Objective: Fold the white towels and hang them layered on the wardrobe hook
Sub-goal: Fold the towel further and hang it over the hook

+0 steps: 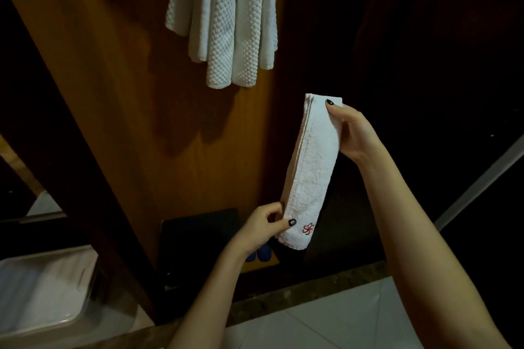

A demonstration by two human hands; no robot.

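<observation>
Wood-brown wardrobe panel [136,122] fills the middle of the view, tall and slanting. Against its upper part hang white waffle-weave towels [224,17], draped in several overlapping folds, their tops running out of view. Left of the panel's foot sits a pale tray [51,253] with white cloth lying in it.

Just right of the panel, in front of the dark wardrobe opening, a white terry towel [312,173] folded into a long narrow strip is held up in the air. It is nearly upright with its top tilted to the right, below the hanging towels and apart from them.

The right hand [354,133] grips the strip's upper end: the thumb lies on the front near the top corner, and the fingers go behind the cloth, hidden. The left hand [261,227] pinches the lower end beside the panel's right edge, thumb on the front and fingers curled at the strip's left side. A small red embroidered emblem [308,228] marks that lower end, just beside the left thumb.
</observation>
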